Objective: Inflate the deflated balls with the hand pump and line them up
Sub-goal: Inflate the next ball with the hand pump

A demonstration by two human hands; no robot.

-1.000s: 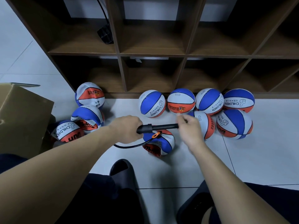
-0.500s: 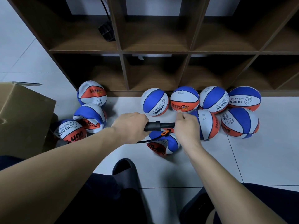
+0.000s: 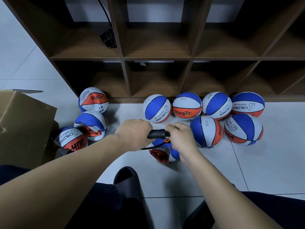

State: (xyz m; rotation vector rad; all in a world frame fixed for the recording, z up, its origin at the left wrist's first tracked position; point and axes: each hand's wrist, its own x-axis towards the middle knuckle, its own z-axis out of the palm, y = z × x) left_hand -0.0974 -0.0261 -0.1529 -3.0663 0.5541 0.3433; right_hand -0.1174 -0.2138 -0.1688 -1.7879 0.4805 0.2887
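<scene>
My left hand (image 3: 133,133) grips the barrel of a black hand pump (image 3: 156,134), held level above the floor. My right hand (image 3: 180,138) grips the pump's handle end, pushed close to the barrel. A thin black hose (image 3: 148,147) with an orange fitting runs down into a limp blue, white and orange ball (image 3: 162,153) under my hands. Several round, full balls (image 3: 206,131) sit to the right against the shelf. Three sagging balls (image 3: 90,124) lie at the left.
A dark wooden cubby shelf (image 3: 156,58) stands behind the balls, with a black adapter and cord (image 3: 108,38) in one cell. A cardboard box (image 3: 21,128) is at the left. My dark slipper (image 3: 127,180) and knees fill the bottom. White floor tiles (image 3: 257,164) spread to the right.
My right hand has pushed the pump handle leftward into the barrel, so the pump is much shorter. The view has shifted slightly.
</scene>
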